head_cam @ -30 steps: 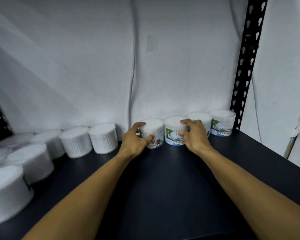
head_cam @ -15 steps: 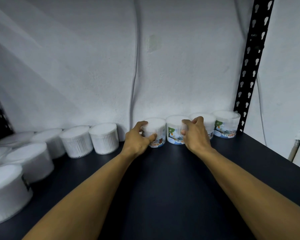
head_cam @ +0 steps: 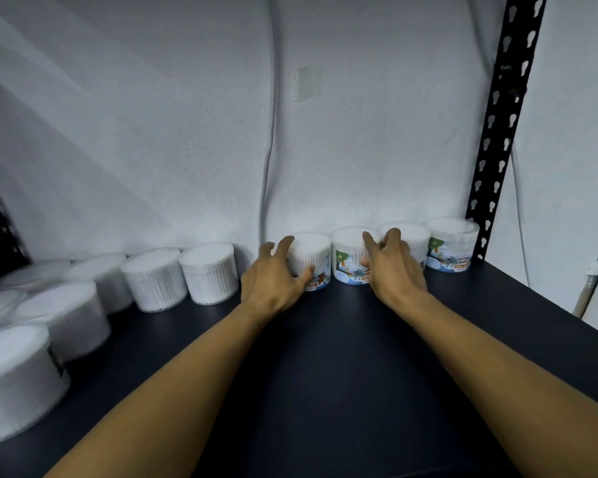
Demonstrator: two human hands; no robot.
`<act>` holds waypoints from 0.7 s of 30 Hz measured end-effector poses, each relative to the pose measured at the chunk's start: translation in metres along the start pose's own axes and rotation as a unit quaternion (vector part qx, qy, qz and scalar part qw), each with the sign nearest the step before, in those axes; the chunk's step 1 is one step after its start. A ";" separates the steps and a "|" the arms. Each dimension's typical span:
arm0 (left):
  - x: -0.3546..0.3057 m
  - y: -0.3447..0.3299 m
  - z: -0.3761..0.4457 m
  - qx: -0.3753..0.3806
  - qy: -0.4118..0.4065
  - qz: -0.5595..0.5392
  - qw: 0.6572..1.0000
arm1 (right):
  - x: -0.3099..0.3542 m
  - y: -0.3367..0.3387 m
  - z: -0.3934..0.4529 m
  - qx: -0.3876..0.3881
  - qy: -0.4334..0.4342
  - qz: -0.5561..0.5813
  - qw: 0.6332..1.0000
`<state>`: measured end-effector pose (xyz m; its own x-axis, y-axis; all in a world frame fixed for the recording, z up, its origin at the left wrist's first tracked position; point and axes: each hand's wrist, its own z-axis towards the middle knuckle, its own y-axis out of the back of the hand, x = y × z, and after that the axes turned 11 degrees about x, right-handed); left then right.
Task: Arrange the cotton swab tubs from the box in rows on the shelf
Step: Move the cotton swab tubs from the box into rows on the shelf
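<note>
Four cotton swab tubs with picture labels stand in a row against the back wall: first tub (head_cam: 310,251), second tub (head_cam: 348,248), third tub (head_cam: 412,236) and fourth tub (head_cam: 453,243). My left hand (head_cam: 273,276) is at the first tub's left front, thumb touching its label and fingers spread and loosened off its side. My right hand (head_cam: 394,265) sits in front of the gap between the second and third tubs, fingers straightened upward and touching them lightly. No box is in view.
Several plain white tubs, such as one at the back (head_cam: 209,274) and one at the front left (head_cam: 14,381), line the shelf's left side. The dark shelf board (head_cam: 325,391) extends toward me. A black slotted upright (head_cam: 497,132) stands at the back right corner.
Both hands gripped the first and second tubs earlier while setting them against the wall. Now the fingers of both have straightened and loosened off the tubs.
</note>
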<state>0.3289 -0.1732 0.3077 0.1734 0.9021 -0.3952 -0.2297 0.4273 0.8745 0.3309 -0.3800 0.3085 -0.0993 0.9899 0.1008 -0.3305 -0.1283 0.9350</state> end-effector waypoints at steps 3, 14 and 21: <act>-0.005 0.011 -0.008 -0.048 -0.043 0.145 0.987 | 0.008 0.005 -0.006 -0.016 0.007 -0.117 0.993; 0.104 0.089 -0.051 -0.097 -0.019 0.239 0.966 | 0.126 0.011 -0.017 -0.084 0.228 -0.107 0.964; 0.154 0.113 -0.045 0.031 0.071 0.326 0.942 | 0.221 -0.006 -0.003 0.056 0.283 0.051 0.956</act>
<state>0.2865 0.0168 0.3323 -0.1159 0.9723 0.2029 -0.1857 -0.2219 0.9572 0.3085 -0.1604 0.3240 -0.6282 0.7777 0.0235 -0.1931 -0.1851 0.9636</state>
